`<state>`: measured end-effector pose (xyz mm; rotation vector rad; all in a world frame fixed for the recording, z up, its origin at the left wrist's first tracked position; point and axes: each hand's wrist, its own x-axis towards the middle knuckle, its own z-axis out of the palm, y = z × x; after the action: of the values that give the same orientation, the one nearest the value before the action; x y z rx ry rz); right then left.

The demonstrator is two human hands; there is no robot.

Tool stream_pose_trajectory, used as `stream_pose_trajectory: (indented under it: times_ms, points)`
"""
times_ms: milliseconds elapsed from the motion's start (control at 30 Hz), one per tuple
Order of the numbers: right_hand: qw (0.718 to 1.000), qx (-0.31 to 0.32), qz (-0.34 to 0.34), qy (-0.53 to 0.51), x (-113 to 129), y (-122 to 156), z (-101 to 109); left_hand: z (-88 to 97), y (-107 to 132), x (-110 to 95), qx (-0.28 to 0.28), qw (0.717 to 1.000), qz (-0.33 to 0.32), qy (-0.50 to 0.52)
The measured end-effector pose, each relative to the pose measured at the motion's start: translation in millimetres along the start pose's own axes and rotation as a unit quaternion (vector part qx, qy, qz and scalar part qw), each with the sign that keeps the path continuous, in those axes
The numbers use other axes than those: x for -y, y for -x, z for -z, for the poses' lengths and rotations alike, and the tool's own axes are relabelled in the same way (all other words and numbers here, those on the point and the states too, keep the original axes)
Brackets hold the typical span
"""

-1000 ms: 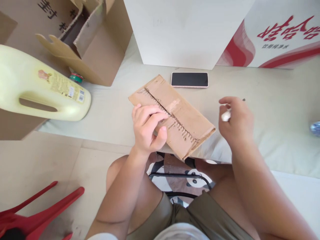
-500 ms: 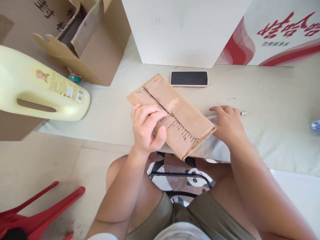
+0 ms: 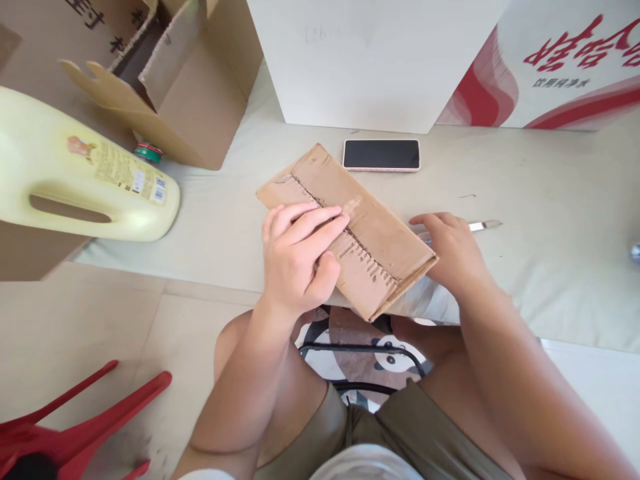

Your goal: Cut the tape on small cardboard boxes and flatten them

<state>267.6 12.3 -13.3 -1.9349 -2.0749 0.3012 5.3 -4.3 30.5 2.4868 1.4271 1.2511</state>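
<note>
A flat brown cardboard box (image 3: 385,237) with a torn seam along its top lies slantwise at the near edge of the cloth-covered table (image 3: 550,267). My left hand (image 3: 295,260) holds its left end, fingers laid across the seam and thumb pressed against the near side. My right hand (image 3: 453,250) rests flat on the table at the box's right end, fingers stretched toward it. It lies over a small knife whose metal blade (image 3: 484,226) sticks out to the right.
A phone (image 3: 381,155) lies face up behind the box. A pale yellow jug (image 3: 75,180) lies at the left, by an open brown carton (image 3: 195,107). A white box (image 3: 370,60) and a red-and-white carton (image 3: 560,67) stand behind. A red chair (image 3: 75,433) is at lower left.
My right hand came down from above the table with the white-handled knife and now lies flat over it beside the box. My left fingers uncurled and stretched across the seam.
</note>
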Motion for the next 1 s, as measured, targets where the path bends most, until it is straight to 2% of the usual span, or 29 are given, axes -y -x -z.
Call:
stream_pose_trajectory:
  times_ms: [233,433,633,767,867,933,1000]
  points:
    - [1.000,-0.014,0.007,-0.011,2.1,-0.3,-2.0,3.0,-12.8,-16.8,0.041,0.997,0.052,-0.034]
    - [1.000,0.008,-0.001,-0.017,4.8,0.0,1.2,1.2,-10.4,-16.7,0.037,0.998,0.048,-0.029]
    - [0.998,-0.008,0.021,-0.052,4.6,0.8,2.0,5.5,-14.8,-18.8,0.085,0.991,0.093,-0.041]
    - [0.995,-0.001,0.026,-0.097,8.5,1.6,8.3,6.3,-12.8,-12.7,0.034,0.995,0.090,0.014]
    - [0.990,0.052,-0.011,-0.130,15.2,1.2,18.9,5.9,-7.2,-3.0,-0.024,0.994,0.105,0.035]
    - [0.982,0.100,-0.043,-0.157,19.9,0.8,25.9,4.8,-2.8,6.4,-0.067,0.984,0.161,0.040]
    - [0.970,0.136,-0.066,-0.190,23.7,0.7,30.3,3.0,1.0,17.4,-0.089,0.962,0.248,0.067]
